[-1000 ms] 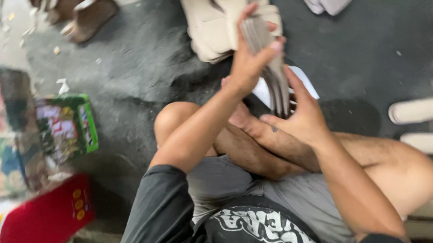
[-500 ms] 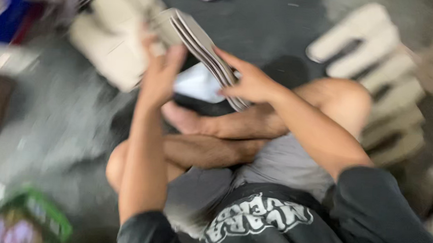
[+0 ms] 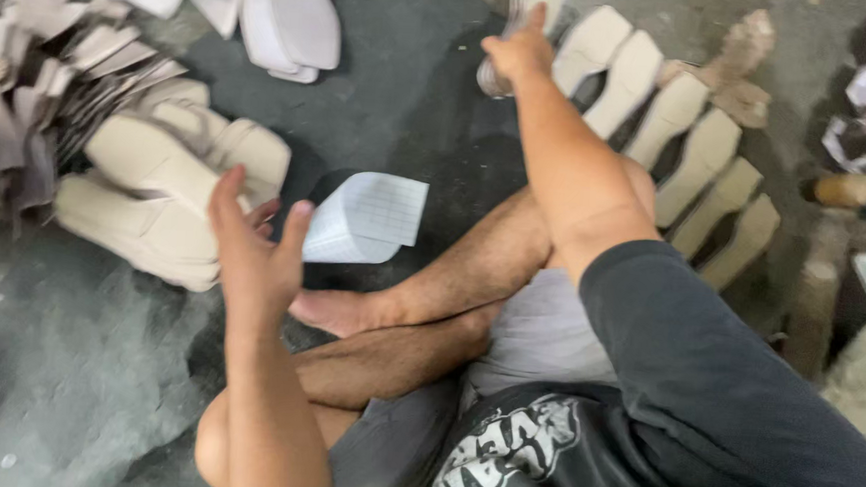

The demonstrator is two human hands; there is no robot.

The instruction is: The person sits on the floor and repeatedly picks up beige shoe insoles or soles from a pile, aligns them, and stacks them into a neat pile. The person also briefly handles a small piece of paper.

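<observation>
**Inspector:** Soles, first item: a stack of thin grey flat sole cut-outs sits at the top of the head view on the dark concrete floor, just left of a row of beige shoe soles laid side by side.

**Clerk:** Which hand is on it?

**Inspector:** The right hand, arm stretched forward, fingers curled over the stack's upper end. Contact is evident. How firmly it is clasped I cannot tell; the hand covers most of the stack.

**Clerk:** And the left?

**Inspector:** The left hand is raised above the crossed bare legs, palm turned inward, fingers spread loosely apart. It holds nothing. Nearest to it are a white ruled paper sheet, curled on the floor just beside the fingertips, and a pile of cream padded sandal soles to the left.

**Clerk:** Surroundings?

**Inspector:** White flat sole pieces lie at the top left, near a heap of grey strips. The person sits cross-legged in a dark printed shirt.
</observation>
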